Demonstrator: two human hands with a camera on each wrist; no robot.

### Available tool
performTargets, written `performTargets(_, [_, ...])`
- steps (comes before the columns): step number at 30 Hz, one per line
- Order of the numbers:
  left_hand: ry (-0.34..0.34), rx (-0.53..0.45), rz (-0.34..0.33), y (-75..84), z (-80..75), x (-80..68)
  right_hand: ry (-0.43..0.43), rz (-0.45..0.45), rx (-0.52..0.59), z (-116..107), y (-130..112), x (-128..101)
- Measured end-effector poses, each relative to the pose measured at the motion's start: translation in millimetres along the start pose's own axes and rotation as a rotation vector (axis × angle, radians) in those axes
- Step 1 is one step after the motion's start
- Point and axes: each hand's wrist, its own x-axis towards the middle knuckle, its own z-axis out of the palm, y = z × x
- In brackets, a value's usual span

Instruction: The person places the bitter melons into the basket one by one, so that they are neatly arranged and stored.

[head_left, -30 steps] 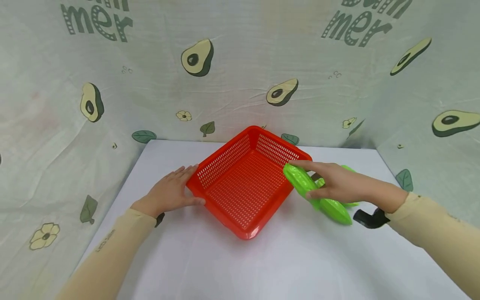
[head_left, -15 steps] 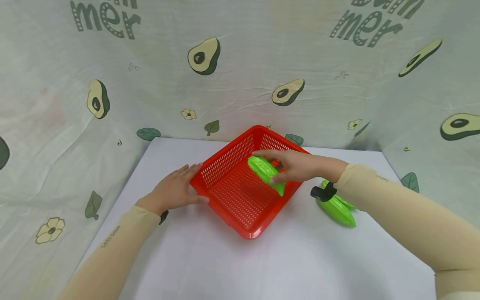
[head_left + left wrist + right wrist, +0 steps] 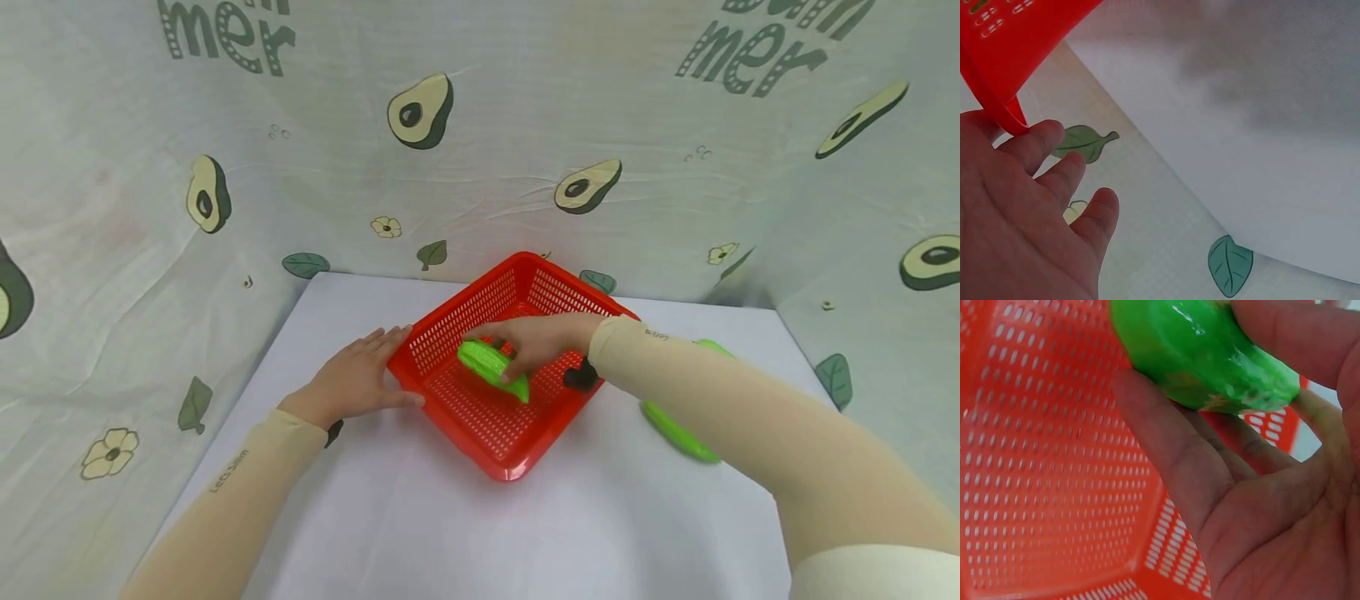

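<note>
A bright green, glossy, ridged vegetable (image 3: 491, 367), tapered at one end, is inside the red plastic basket (image 3: 468, 442). My right hand (image 3: 536, 340) holds it from above, low over the perforated floor. In the right wrist view, the thumb is on one side of the green vegetable (image 3: 1191, 356) and the fingers (image 3: 1172, 447) are on the other. My left hand (image 3: 348, 379) rests at the basket's left corner with its fingers extended. The left wrist view shows its fingertips (image 3: 1047, 134) right at the red rim (image 3: 1004, 119).
More green vegetables (image 3: 682, 433) lie on the white table (image 3: 600, 533) right of the basket, partly hidden behind the right forearm. A pale cloth (image 3: 495, 125) printed with avocados and leaves stands behind the table and along both sides.
My right hand has carried the green ridged vegetable leftward from the basket's right rim and lowered it inside. The left hand stays at the left corner; the head view has shifted slightly.
</note>
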Motion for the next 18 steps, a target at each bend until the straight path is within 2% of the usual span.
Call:
performTargets(9, [-0.001,0.008,-0.002,1.2,0.2,1.3,-0.093,0.039,0.097,17,2,35])
performTargets(18, [0.011,0.016,0.009,1.0,-1.4,-0.6,-0.143,0.063,-0.013,28,-4,46])
